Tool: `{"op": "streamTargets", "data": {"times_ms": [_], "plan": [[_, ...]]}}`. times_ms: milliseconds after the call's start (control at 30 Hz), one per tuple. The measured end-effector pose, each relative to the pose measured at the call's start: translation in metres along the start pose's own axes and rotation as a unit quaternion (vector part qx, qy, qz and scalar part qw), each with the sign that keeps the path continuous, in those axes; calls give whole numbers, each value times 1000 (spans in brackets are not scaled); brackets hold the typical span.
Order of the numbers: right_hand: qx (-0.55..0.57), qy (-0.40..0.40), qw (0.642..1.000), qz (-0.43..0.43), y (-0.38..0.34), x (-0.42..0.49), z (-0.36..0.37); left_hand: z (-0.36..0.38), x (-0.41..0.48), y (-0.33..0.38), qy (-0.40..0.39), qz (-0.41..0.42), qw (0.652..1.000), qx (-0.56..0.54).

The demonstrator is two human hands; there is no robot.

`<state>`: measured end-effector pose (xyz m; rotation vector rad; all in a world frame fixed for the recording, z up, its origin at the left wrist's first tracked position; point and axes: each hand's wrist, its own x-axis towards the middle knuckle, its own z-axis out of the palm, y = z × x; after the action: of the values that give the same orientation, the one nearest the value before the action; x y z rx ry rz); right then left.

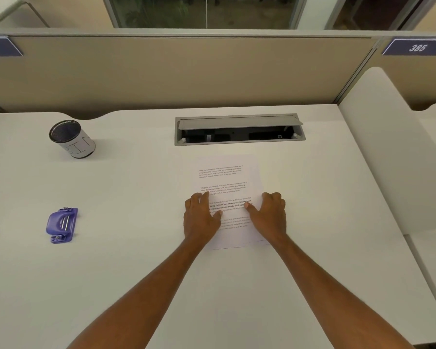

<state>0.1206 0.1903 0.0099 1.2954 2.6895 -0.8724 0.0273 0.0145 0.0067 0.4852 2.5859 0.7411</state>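
Near the left edge of the tabletop (136,260) a purple hole punch (61,225) is seen lying untouched, with a mesh cup (72,139) standing behind it toward the back left corner; both are well apart from the hands. Toward the middle, the left hand (202,217) is laid on the left edge of a printed sheet (224,177), its fingers (198,201) loosely bent and pressed down; nothing is gripped by it. The sheet lies flat on the tabletop, slightly askew, just in front of the open cable hatch (239,129) at the back edge. The right hand (269,215) is set on the sheet's right edge, thumb laid flat on the paper, fingers bent down at the rim; whether the edge is pinched cannot be told. The work is judged to be at an early stage; the sheet has been placed and is being steadied or squared, no holes are seen in it, and the punch has yet to be brought to it.
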Motion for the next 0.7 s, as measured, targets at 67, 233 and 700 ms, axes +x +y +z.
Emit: {"op": "streamTargets", "data": {"times_ms": [67,233,700], "plan": [[-1,-4,1000,-4,-4,-2,1,0,1,2,-4,7,1000,-11],[-39,9,999,5,-6,-2,-5,-4,0,-2,0,35,999,-34],[56,16,996,62,-16,-8,6,-7,-1,-10,-68,104,982,145]]}}
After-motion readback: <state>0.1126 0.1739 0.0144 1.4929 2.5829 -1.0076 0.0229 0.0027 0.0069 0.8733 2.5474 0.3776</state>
